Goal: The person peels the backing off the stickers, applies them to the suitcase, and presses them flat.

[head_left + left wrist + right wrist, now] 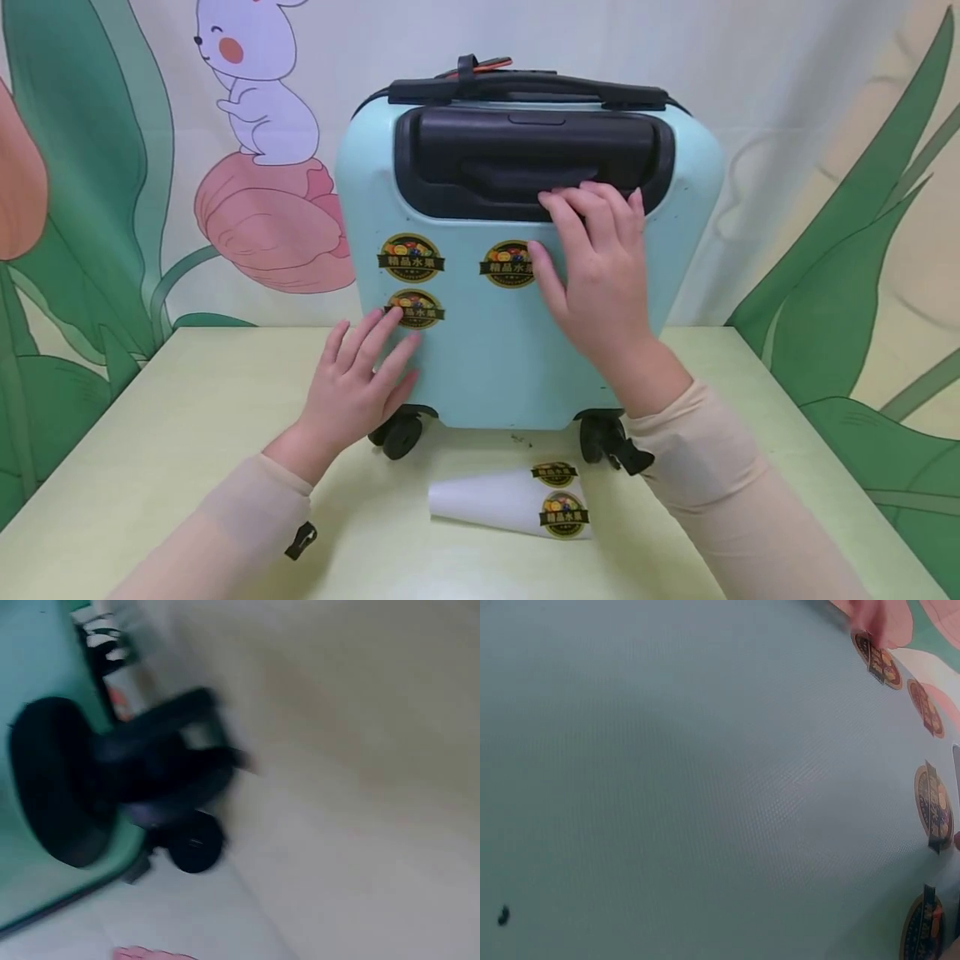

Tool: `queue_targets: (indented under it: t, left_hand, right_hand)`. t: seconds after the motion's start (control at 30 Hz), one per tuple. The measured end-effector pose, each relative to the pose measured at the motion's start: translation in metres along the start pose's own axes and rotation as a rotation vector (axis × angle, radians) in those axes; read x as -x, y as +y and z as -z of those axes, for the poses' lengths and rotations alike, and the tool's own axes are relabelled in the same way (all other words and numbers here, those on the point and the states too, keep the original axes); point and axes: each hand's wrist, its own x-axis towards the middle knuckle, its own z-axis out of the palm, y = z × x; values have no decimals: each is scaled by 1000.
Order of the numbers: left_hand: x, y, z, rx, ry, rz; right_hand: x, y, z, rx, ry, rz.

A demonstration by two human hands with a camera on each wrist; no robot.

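Note:
A mint-green suitcase [487, 367] stands upright on the table, its black handle recess [442, 196] facing me. Round fruit-label stickers dot its front: an upper left sticker [410, 258], a lower left sticker [420, 310] and an upper sticker [506, 264] further right. My left hand [356, 383] lies with spread fingers at the lower left sticker, fingertips overlapping it. At the recess's lower edge are the fingertips of my right hand [603, 267], its thumb beside the upper right sticker. The right wrist view shows a fourth sticker [924, 926], hidden in the head view.
A curled white backing sheet [480, 500] with two stickers lies on the table [187, 400] before the suitcase. Black wheels [401, 437] support the suitcase. Behind hangs a printed backdrop [525, 33] with a rabbit and plants. The left wrist view shows a blurred wheel [56, 780].

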Motion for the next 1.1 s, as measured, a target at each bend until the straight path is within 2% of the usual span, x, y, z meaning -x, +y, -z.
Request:
queue_targets:
  t: [0.07,0.13,0.23,0.43,0.63,0.77,0.9,1.0,1.1]
  left_hand:
    - [-8,2,0,-49,-1,47]
    - [-15,3,-1,-90,-28,90]
    - [-23,4,-3,-122,-65,124]
    - [-23,0,-5,-132,-51,121]
    - [-20,-5,-5,-103,-44,112]
    - [-16,-1,-6,-86,-63,81]
    - [-8,8,-6,-60,-133,33]
    - [-2,11,-3,-58,-193,-23]
    - [-2,9,2,-23,-215,-88]
  right_hand:
    - [0,-2,1,8,-3,-7]
    - [0,-3,1,13,-3,-13]
    - [1,-4,3,18,-3,-16]
    - [2,-6,4,52,-28,-10]
    - [-1,-6,3,42,-24,-7]
    - [0,-6,3,44,-29,-8]
    - [0,-6,2,44,-26,-8]
    - [1,-5,2,55,-35,-9]
    - [2,-4,1,61,-37,-11]
